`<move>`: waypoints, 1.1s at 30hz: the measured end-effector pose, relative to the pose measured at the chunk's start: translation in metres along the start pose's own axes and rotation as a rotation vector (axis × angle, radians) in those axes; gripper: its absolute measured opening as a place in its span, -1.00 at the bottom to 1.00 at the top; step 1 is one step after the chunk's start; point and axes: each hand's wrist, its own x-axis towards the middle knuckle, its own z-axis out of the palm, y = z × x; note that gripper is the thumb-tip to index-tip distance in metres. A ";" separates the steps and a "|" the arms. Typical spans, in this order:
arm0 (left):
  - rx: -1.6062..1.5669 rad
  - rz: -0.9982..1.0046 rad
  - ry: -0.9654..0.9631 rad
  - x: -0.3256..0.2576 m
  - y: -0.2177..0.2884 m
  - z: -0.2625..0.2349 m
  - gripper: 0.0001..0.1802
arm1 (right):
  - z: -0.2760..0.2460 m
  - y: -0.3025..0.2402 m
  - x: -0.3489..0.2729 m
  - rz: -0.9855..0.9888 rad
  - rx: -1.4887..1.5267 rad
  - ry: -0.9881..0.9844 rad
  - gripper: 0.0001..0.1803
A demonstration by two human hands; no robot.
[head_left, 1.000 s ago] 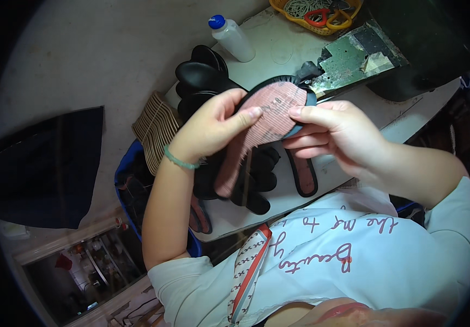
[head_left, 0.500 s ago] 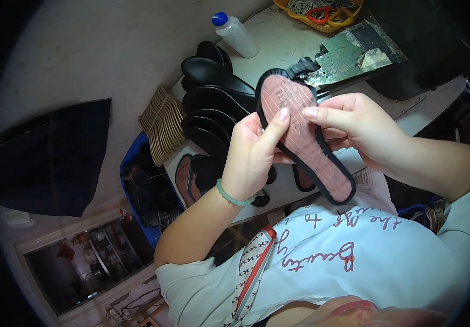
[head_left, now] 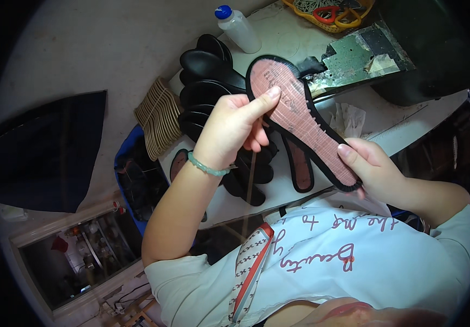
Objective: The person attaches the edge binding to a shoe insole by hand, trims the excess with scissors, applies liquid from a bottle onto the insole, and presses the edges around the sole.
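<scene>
"What have you got there?"

"A long sole-shaped piece [head_left: 300, 117] with a pink, finely lined face and a black gathered border. I hold it aslant above the white-topped table [head_left: 281, 35], pink face up, broad end away from me and narrow end down toward my right. Short pale threads stick out along one border."

"And your grip?"

"Both hands are clamped on it. My left hand [head_left: 235, 122] has the broad part, thumb flat on the pink face, the lower fingers curled loosely. My right hand [head_left: 374, 163] pinches the narrow end, thumb on top; the fingers under it are mostly hidden."

"What lies around you?"

"Beyond my left hand, overlapping glossy black sole shapes [head_left: 208, 68]. Left of those, a bundle of tan, dark-lined strips [head_left: 158, 120], next to a blue-rimmed bin [head_left: 127, 141]. Beneath the piece I hold, a narrow pink strip with a black border [head_left: 301, 169] shows on the table. Farther back stand a translucent white bottle with a blue cap [head_left: 240, 34] and a yellow basket [head_left: 303, 15] with red and orange handle loops [head_left: 325, 14] in it."
</scene>
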 end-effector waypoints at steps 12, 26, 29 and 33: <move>-0.052 0.022 0.045 0.044 0.022 -0.022 -0.52 | 0.008 -0.042 0.029 -0.061 0.097 0.004 -0.58; -0.154 0.561 0.536 -0.115 -0.112 -0.047 -0.55 | 0.138 0.053 0.080 -0.497 -0.758 -0.389 -0.02; -0.279 0.525 0.747 -0.124 -0.140 -0.078 -0.47 | 0.149 0.058 0.117 -0.507 -0.620 -0.297 -0.29; 0.405 0.112 1.162 -0.140 -0.247 -0.137 -0.30 | 0.139 0.042 0.156 -0.164 -0.327 -0.410 -0.79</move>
